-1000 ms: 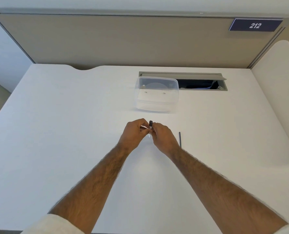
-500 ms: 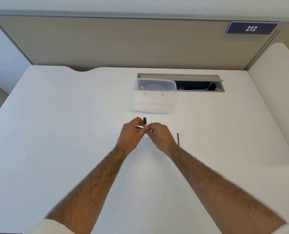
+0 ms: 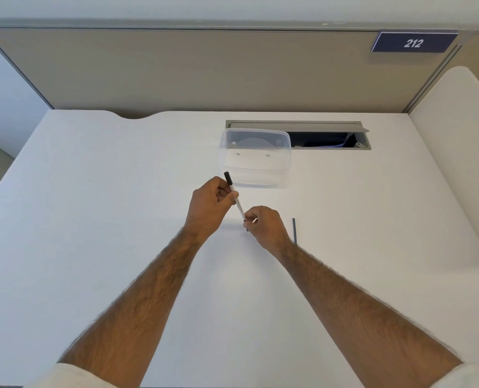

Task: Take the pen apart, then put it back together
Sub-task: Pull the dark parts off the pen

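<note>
A thin pen (image 3: 234, 196) with a clear barrel and a black far end is held over the white desk, tilted from upper left to lower right. My left hand (image 3: 209, 204) pinches the barrel near its black end. My right hand (image 3: 265, 226) pinches the pen's lower tip end, whose dark point shows just below my fingers. A slim dark stick, a loose pen part (image 3: 294, 231), lies flat on the desk just right of my right hand.
A clear plastic container (image 3: 256, 175) stands on the white desk (image 3: 92, 219) just beyond my hands. Behind it is an open cable slot (image 3: 328, 140) in the desk. A beige partition with a "212" sign (image 3: 413, 42) closes the far side.
My hands have drawn apart along the pen. The left hand moved up and left, so more of the barrel shows between them, and the pen now lies tilted instead of upright.
</note>
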Demonstrator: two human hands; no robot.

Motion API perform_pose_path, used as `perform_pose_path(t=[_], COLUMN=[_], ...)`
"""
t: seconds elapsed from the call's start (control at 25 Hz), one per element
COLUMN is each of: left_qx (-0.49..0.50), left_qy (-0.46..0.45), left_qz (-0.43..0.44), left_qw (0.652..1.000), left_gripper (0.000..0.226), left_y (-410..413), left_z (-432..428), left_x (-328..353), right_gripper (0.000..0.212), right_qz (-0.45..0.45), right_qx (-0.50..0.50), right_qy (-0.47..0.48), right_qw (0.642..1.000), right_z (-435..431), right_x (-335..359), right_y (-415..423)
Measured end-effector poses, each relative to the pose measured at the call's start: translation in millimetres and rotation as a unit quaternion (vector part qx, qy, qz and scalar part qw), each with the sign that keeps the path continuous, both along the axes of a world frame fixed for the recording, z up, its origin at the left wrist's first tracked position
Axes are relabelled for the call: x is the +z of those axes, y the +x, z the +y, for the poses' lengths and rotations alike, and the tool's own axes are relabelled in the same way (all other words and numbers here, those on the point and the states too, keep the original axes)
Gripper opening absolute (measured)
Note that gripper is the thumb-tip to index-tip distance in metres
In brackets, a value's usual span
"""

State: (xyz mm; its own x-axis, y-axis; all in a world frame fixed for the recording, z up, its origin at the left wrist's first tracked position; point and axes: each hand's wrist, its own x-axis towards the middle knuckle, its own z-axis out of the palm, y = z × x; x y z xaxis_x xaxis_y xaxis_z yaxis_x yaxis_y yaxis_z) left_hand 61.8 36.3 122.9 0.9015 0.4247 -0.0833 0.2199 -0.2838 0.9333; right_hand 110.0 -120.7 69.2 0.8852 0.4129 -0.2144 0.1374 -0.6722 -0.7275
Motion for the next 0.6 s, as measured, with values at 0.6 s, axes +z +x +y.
perform_pose_path(t=[0.6], left_qx=[0.075], left_qy=[-0.037], left_qz=[-0.042], left_qw=[0.996], left_gripper=[0.008], left_y=[-7], left_z=[24], left_x=[10], right_gripper=[0.009], right_qz=[0.019], right_qx=[-0.059], right_qy=[-0.08], right_qw=[0.995], right_z=[7], right_x=[1], right_y=[-20])
